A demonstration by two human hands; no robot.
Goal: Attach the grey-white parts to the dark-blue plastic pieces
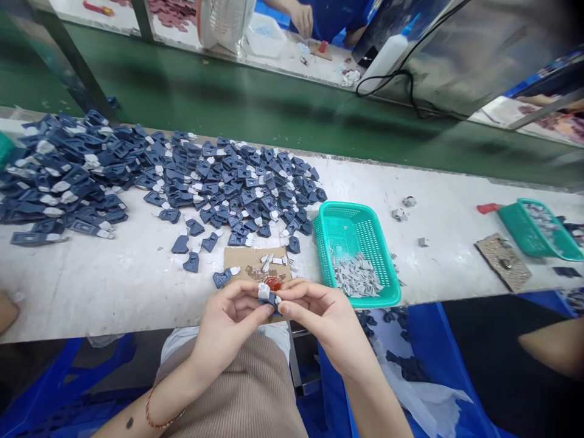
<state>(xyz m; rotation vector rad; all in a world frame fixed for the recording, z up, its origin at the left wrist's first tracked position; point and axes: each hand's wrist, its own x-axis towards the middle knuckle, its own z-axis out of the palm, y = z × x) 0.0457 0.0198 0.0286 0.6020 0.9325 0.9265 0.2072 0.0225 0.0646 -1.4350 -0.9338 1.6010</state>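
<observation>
Between my two hands, over the front edge of the table, is a small dark blue plastic part (270, 300) with a white-grey piece (264, 291) on its upper left. My left hand (235, 313) pinches it from the left with thumb and fingers. From the right, my right hand (314, 307) closes thumb and fingertips on its other end, near a small pale bit. Just beyond them lies a brown cardboard piece (235, 258) bearing several pale grey pieces (274, 260) and a red object (272, 284). One blue part (222, 278) with a white tip rests at its left edge.
A large heap of blue parts (246, 182) with white tips spreads over the white table (114, 286) at left. Right of my hands stands a green basket (393, 292) with grey pieces (358, 277). Another green basket (524, 234) is farther right. Co-workers' hands (302, 19) show across the green belt (191, 97).
</observation>
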